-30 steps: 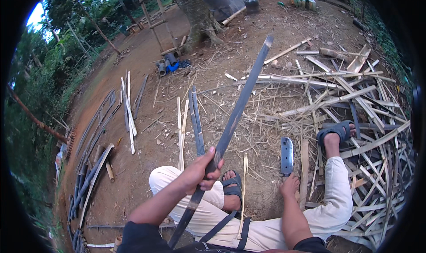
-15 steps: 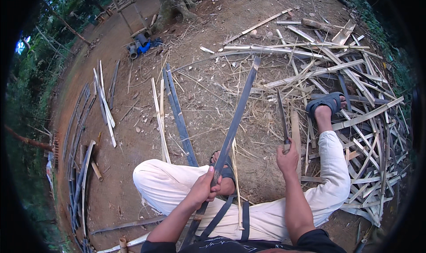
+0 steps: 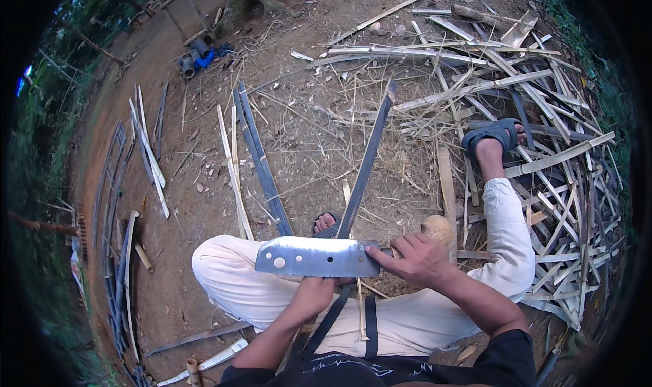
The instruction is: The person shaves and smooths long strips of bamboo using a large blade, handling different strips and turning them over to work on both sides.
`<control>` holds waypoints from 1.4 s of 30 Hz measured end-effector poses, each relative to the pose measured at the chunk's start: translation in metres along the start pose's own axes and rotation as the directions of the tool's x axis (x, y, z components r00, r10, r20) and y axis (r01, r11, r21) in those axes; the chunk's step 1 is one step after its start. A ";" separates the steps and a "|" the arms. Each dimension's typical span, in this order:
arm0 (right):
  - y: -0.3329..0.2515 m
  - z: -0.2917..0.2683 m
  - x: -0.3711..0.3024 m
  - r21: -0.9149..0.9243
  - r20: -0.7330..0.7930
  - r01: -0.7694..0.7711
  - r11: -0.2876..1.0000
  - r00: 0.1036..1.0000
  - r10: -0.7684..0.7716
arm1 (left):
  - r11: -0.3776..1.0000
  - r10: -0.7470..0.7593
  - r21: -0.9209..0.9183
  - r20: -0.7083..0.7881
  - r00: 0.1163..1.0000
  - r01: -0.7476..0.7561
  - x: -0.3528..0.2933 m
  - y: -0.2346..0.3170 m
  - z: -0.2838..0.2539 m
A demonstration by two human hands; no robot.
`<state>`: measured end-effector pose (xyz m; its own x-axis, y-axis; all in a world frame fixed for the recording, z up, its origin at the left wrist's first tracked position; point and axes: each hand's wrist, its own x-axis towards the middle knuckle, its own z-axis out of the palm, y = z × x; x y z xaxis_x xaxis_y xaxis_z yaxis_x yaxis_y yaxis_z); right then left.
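Right hand (image 3: 415, 259) is clamped on the broad knife (image 3: 314, 258), which extends leftward.

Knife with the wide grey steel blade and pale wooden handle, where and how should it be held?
Probably best gripped around the pale wooden handle, coming from the right, as the person's right hand does: the rounded handle lies at the right end, while the wide, flat grey steel blade points left, in front of the left hand.

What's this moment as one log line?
Right hand: holds wooden-handled cleaver | Left hand: partly behind cleaver, grip hidden | Dark strip: runs down behind cleaver | Strip pile: at right
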<state>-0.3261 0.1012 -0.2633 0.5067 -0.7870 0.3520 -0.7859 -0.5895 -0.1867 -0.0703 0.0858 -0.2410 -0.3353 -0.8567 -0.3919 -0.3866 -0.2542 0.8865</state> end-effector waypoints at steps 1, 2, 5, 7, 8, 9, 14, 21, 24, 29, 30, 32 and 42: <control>0.000 0.002 -0.004 0.005 0.005 0.002 1.000 1.000 -0.002 | 0.999 -0.011 0.044 -0.011 1.000 0.011 -0.001 -0.003 0.002; 0.001 0.003 -0.008 0.010 0.011 0.004 1.000 1.000 -0.004 | 0.996 -0.023 0.087 -0.023 0.999 0.024 -0.003 -0.005 0.004; 0.028 0.011 -0.015 -0.064 -0.054 -0.123 0.990 0.991 0.119 | 0.983 -0.127 0.132 -0.010 0.992 0.127 -0.013 0.013 0.001; 0.053 0.010 -0.016 -0.125 -0.125 -0.353 0.927 0.933 0.338 | 0.975 -0.118 0.194 0.017 0.993 0.112 -0.022 0.007 0.002; 0.075 0.013 -0.022 -0.047 -0.134 -0.460 0.887 0.883 0.451 | 0.969 -0.113 0.223 0.038 0.993 0.102 -0.025 0.005 0.005; 0.090 0.016 -0.028 0.026 -0.137 -0.563 0.826 0.817 0.560 | 0.957 -0.125 0.271 0.060 0.990 0.105 -0.026 0.012 0.007; 0.090 0.020 -0.041 -0.011 -0.135 -0.474 0.880 0.873 0.469 | 0.922 -0.145 0.367 0.032 0.989 0.123 -0.029 0.007 0.012; 0.147 0.052 -0.067 0.110 -0.200 -0.714 0.692 0.666 0.719 | 0.847 -0.196 0.510 0.042 0.980 0.147 -0.050 0.007 0.002; 0.129 0.049 -0.060 0.102 -0.149 -0.630 0.769 0.755 0.638 | 0.874 -0.222 0.440 -0.015 0.975 0.206 -0.051 0.009 0.006; 0.167 0.062 -0.074 0.155 -0.134 -0.750 0.643 0.629 0.766 | 0.834 -0.220 0.521 0.011 0.975 0.182 -0.062 0.007 -0.006; 0.177 0.064 -0.076 0.209 -0.147 -0.800 0.563 0.543 0.827 | 0.823 -0.198 0.547 0.024 0.980 0.153 -0.067 0.007 -0.008; 0.174 0.067 -0.083 0.221 -0.092 -0.841 0.494 0.486 0.869 | 0.882 -0.158 0.455 0.045 0.986 0.121 -0.072 0.006 -0.011; 0.104 0.042 -0.047 0.498 -0.284 -0.600 0.626 0.569 0.772 | 0.678 -0.540 -0.324 0.391 0.745 0.660 -0.020 0.027 -0.015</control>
<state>-0.4170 0.0694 -0.3380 -0.4188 -0.8509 0.3171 -0.6197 0.0126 -0.7848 -0.0608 0.0895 -0.2058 -0.3772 -0.3260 -0.8669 -0.2053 -0.8833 0.4215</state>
